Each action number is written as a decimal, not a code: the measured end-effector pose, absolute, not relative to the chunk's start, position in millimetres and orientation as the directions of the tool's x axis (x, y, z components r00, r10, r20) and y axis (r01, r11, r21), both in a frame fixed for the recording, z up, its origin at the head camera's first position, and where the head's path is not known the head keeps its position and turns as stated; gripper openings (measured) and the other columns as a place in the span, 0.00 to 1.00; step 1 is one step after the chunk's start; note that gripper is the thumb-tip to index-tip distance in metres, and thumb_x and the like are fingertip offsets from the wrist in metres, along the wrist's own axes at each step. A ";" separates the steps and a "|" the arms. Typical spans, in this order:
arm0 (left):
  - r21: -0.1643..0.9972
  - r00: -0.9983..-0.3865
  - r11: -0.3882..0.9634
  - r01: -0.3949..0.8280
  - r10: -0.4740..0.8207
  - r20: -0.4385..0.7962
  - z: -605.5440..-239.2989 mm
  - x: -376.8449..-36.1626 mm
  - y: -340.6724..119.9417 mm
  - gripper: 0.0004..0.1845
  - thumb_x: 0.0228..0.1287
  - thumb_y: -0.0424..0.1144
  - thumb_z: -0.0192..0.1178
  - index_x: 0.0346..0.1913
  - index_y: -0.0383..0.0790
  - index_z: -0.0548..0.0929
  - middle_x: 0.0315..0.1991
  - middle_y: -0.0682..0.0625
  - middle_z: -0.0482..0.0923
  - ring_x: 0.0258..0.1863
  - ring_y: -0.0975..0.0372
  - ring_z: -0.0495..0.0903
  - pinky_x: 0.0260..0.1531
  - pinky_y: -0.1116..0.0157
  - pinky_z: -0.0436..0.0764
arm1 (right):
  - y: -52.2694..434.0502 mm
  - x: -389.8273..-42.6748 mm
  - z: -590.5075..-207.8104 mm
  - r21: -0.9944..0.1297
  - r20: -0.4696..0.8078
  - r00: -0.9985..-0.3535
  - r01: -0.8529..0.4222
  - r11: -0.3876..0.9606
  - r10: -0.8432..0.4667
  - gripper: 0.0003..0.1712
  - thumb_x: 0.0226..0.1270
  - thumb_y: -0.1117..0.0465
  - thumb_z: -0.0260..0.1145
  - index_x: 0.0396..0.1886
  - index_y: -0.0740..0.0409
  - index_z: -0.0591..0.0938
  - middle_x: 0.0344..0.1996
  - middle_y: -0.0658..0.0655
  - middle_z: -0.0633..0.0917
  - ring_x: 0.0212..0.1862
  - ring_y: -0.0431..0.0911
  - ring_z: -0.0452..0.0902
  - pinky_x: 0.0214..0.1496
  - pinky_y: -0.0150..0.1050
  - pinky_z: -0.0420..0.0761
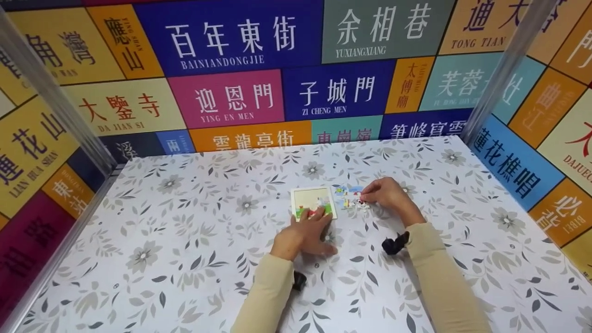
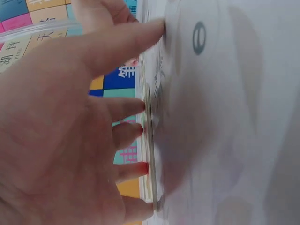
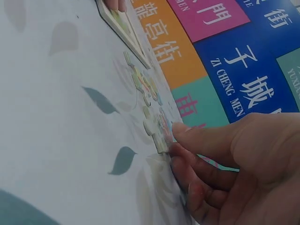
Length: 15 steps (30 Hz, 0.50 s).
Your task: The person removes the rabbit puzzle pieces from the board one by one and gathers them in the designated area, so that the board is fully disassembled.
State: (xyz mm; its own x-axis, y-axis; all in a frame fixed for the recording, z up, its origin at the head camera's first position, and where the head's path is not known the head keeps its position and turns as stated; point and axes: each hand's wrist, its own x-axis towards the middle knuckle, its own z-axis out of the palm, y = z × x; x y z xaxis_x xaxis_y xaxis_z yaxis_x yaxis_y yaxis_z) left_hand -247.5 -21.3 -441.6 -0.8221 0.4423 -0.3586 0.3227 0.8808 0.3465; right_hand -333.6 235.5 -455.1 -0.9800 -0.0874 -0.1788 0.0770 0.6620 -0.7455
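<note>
Cardboard, pale and square, the puzzle tray lies flat near the middle of the floral table, and the left hand rests on its near edge with fingers spread and nearly straight, their tips pressing the tray's rim. Just right of the tray lie the loose puzzle pieces in a small cluster, and the right hand has its curled fingers and thumb pinching one piece at the cluster's right end.

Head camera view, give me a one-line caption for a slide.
Left hand holds down a puzzle tray on a floral tablecloth while right hand picks at loose puzzle pieces beside it.
</note>
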 end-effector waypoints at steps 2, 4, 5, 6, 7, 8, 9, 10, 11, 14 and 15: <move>0.364 -0.812 0.874 0.321 0.452 -0.369 -440.3 -248.6 -22.9 0.47 0.61 0.60 0.66 0.80 0.58 0.55 0.83 0.56 0.43 0.83 0.49 0.39 0.79 0.41 0.42 | 236.2 -332.2 -454.2 -0.736 -0.190 -0.977 0.078 0.673 -0.094 0.13 0.63 0.61 0.73 0.44 0.64 0.87 0.37 0.53 0.88 0.37 0.41 0.76 0.40 0.32 0.75; 0.380 -0.807 0.869 0.316 0.457 -0.374 -440.0 -249.6 -24.5 0.46 0.61 0.59 0.66 0.79 0.58 0.57 0.83 0.56 0.44 0.83 0.49 0.38 0.79 0.42 0.42 | 236.4 -331.6 -453.5 -0.724 -0.207 -0.972 0.078 0.685 -0.108 0.14 0.62 0.62 0.73 0.46 0.63 0.86 0.38 0.54 0.88 0.37 0.41 0.75 0.39 0.32 0.75; 0.387 -0.806 0.868 0.312 0.457 -0.376 -440.0 -250.0 -24.9 0.46 0.61 0.59 0.66 0.79 0.59 0.58 0.83 0.57 0.44 0.83 0.49 0.38 0.79 0.42 0.41 | 236.3 -331.2 -453.0 -0.721 -0.215 -0.970 0.080 0.688 -0.112 0.14 0.62 0.62 0.73 0.46 0.63 0.86 0.38 0.54 0.88 0.37 0.41 0.76 0.39 0.32 0.75; 0.392 -0.804 0.866 0.310 0.459 -0.377 -440.2 -250.5 -25.2 0.45 0.61 0.59 0.66 0.79 0.59 0.58 0.83 0.57 0.45 0.83 0.49 0.38 0.79 0.42 0.41 | 236.3 -331.2 -453.0 -0.716 -0.219 -0.968 0.077 0.694 -0.118 0.15 0.61 0.63 0.74 0.47 0.63 0.86 0.38 0.54 0.88 0.37 0.41 0.75 0.39 0.32 0.75; 0.397 -0.804 0.864 0.310 0.461 -0.377 -440.5 -250.8 -25.5 0.45 0.61 0.58 0.66 0.79 0.59 0.59 0.83 0.57 0.45 0.83 0.49 0.38 0.79 0.42 0.41 | 236.4 -330.9 -452.8 -0.712 -0.218 -0.968 0.069 0.698 -0.126 0.15 0.61 0.63 0.74 0.47 0.64 0.86 0.37 0.54 0.87 0.37 0.41 0.75 0.39 0.31 0.75; 0.398 -0.803 0.861 0.317 0.466 -0.370 -440.9 -251.2 -25.7 0.44 0.61 0.58 0.66 0.78 0.59 0.59 0.83 0.57 0.46 0.83 0.49 0.38 0.79 0.42 0.41 | 236.5 -330.8 -452.7 -0.709 -0.213 -0.968 0.061 0.703 -0.132 0.15 0.61 0.64 0.74 0.47 0.64 0.86 0.37 0.54 0.87 0.37 0.41 0.75 0.38 0.31 0.74; 0.400 -0.803 0.858 0.322 0.471 -0.365 -441.5 -251.7 -25.8 0.44 0.62 0.58 0.66 0.78 0.59 0.60 0.82 0.57 0.46 0.83 0.48 0.38 0.79 0.42 0.42 | 236.2 -330.9 -453.0 -0.705 -0.208 -0.969 0.055 0.707 -0.132 0.15 0.60 0.64 0.74 0.47 0.64 0.86 0.36 0.53 0.86 0.37 0.41 0.75 0.38 0.31 0.74; 0.402 -0.802 0.855 0.327 0.476 -0.361 -442.0 -252.2 -26.3 0.43 0.62 0.57 0.66 0.78 0.59 0.60 0.82 0.57 0.46 0.83 0.48 0.39 0.79 0.42 0.42 | 235.8 -331.1 -453.4 -0.704 -0.202 -0.971 0.050 0.708 -0.132 0.15 0.60 0.64 0.74 0.46 0.64 0.86 0.36 0.53 0.86 0.37 0.41 0.74 0.39 0.31 0.74; 0.403 -0.801 0.853 0.333 0.481 -0.357 -442.5 -252.7 -26.8 0.43 0.62 0.57 0.66 0.78 0.58 0.60 0.82 0.57 0.47 0.83 0.49 0.39 0.79 0.42 0.42 | 235.5 -331.4 -453.8 -0.702 -0.194 -0.972 0.044 0.711 -0.132 0.14 0.60 0.64 0.74 0.46 0.64 0.86 0.35 0.53 0.85 0.37 0.42 0.74 0.39 0.31 0.74; 0.403 -0.800 0.846 0.349 0.493 -0.342 -442.8 -252.8 -28.0 0.42 0.62 0.57 0.66 0.78 0.58 0.62 0.82 0.57 0.48 0.82 0.49 0.40 0.79 0.41 0.44 | 234.6 -332.0 -454.8 -0.697 -0.184 -0.974 0.036 0.716 -0.129 0.14 0.61 0.64 0.74 0.45 0.65 0.86 0.33 0.53 0.83 0.37 0.42 0.73 0.39 0.31 0.73; 0.403 -0.800 0.846 0.349 0.493 -0.342 -442.7 -253.0 -28.1 0.42 0.62 0.56 0.66 0.78 0.58 0.62 0.82 0.57 0.48 0.82 0.49 0.40 0.79 0.41 0.43 | 233.8 -332.1 -454.8 -0.700 -0.183 -0.975 0.039 0.713 -0.127 0.14 0.61 0.64 0.73 0.45 0.65 0.86 0.34 0.53 0.84 0.37 0.42 0.73 0.39 0.31 0.73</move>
